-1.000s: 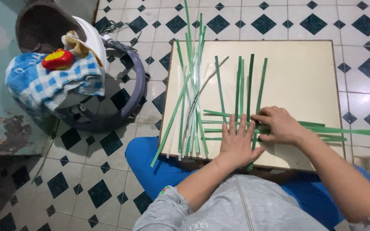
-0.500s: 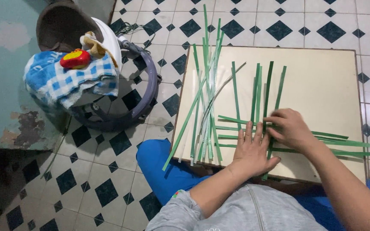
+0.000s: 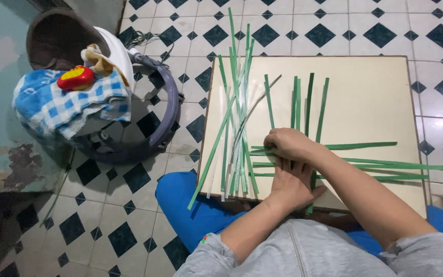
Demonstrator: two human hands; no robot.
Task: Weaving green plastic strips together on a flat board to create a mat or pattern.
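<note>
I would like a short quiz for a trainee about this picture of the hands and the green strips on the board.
1. True or false: both hands rest on the crossing green strips on the pale board.
2. Which hand lies farther from the person's body? A) left hand B) right hand
3. Fill in: the loose bundle of strips lies on the board's ___ side in the picture.

Key:
1. True; both press flat where the strips cross.
2. B; the right hand lies above the left hand in the picture and partly over its fingers.
3. Left; the bundle's ends reach over the board's near edge and its far edge.
</note>
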